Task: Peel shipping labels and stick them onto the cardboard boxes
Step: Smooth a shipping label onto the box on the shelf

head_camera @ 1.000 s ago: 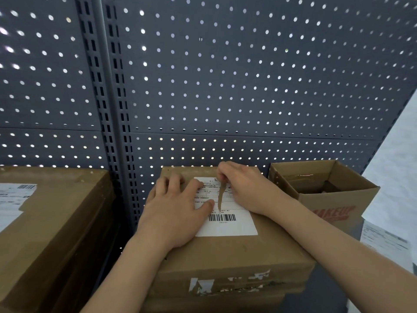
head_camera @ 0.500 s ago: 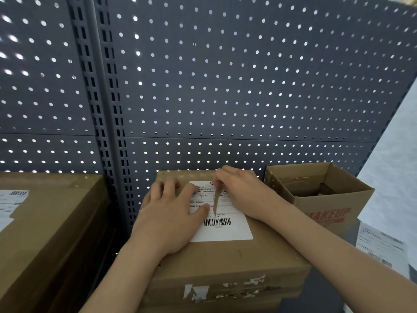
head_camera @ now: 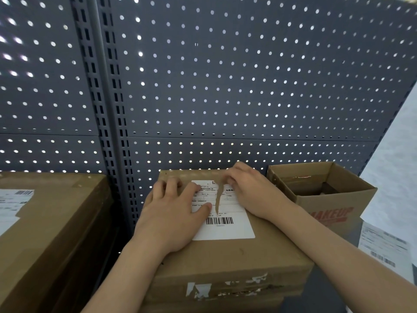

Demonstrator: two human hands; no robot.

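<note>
Middle cardboard box: closed, brown, standing against the grey pegboard. Scraps of old white paper are stuck to its near side.

Shipping label: white, lying on top of that box, nearer the back edge. The barcode sits at its near end, uncovered. A narrow split runs from the top edge down the middle of the label, and brown cardboard shows through it.

My left hand: palm down, fingers stretched out and a little apart. It lies flat over the label's left part and the box top beside it, with the thumb resting on the print just left of the split. It grips nothing.

My right hand: palm down on the label's right part. The fingers are bent, with their tips at the label's top edge right by the split. I cannot tell whether they pinch the paper or only press on it.

To the left, a larger box carries its own label.

To the right, an open box with red MAKEUP print stands just beside the middle one. Past it, a loose printed sheet with a barcode.
</note>
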